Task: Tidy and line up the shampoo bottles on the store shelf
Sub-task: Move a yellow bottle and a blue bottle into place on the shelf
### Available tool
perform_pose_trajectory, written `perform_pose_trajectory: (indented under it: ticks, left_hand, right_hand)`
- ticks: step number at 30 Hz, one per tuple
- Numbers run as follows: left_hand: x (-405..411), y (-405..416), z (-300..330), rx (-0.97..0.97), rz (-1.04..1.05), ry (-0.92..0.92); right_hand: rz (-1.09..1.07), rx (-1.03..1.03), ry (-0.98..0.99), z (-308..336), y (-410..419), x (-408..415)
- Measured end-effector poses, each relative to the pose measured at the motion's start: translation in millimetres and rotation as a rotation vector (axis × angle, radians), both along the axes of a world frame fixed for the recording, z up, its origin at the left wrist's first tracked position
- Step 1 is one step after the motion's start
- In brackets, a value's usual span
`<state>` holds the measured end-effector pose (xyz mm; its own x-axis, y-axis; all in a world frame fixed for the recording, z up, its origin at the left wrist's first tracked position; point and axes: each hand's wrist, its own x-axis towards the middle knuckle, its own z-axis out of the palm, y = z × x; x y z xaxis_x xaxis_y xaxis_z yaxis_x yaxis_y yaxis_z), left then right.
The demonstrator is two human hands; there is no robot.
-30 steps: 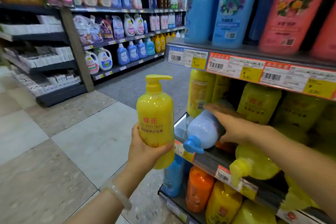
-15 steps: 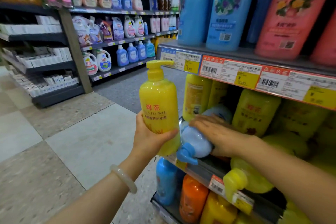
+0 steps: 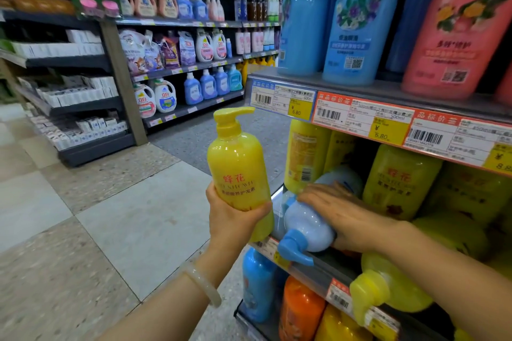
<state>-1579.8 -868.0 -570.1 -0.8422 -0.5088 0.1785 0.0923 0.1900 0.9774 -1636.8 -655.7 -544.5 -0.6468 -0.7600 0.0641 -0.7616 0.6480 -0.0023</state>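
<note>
— Yellow plastic first: the yellow pump bottle (image 3: 239, 177) is upright in my left hand (image 3: 232, 220), which is curled around its lower body, out in the aisle just off the front left corner of the middle shelf (image 3: 327, 267). Compared with one second ago I have brought it higher and closer to that corner.

— And the fallen one?

— The pale blue bottle (image 3: 310, 225) lies on its side at the front edge of the same shelf, with its blue pump (image 3: 295, 248) hanging over the edge. A second ago my right hand (image 3: 346, 216) was only reaching over it; now the hand is laid on top, the fingers wrapping the body, so I hold it.

— What does this mean for the tidying?

— I judge that this blue one is misplaced, because the bottles behind it, like the yellow bottle at the back (image 3: 399, 180), are all yellow. It must come out before the bottle in my left hand can take the free place.

— Other disorder?

— Yes, one more fallen yellow bottle (image 3: 388, 291) lies over the front edge to the right. The blue and orange bottles stand on the shelf below.
</note>
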Motion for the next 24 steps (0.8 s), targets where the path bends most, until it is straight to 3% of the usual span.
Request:
perform_pose_trajectory:
  ticks: [8, 14, 24]
  left_hand:
    - [-3.9, 4.0, 7.5, 0.026, 0.147, -0.033]
    - [-26.0, 17.6, 16.8, -0.126, -0.019, -0.07]
    - [-49.7, 20.2, 4.6, -0.086, -0.326, -0.031]
  right_hand:
    - [-0.033, -0.001, -0.033, 2.4, -0.8, 4.0]
    - [-0.002, -0.002, 0.008, 7.9, -1.7, 6.9]
    - [0.027, -0.097, -0.023, 6.1, -2.2, 5.5]
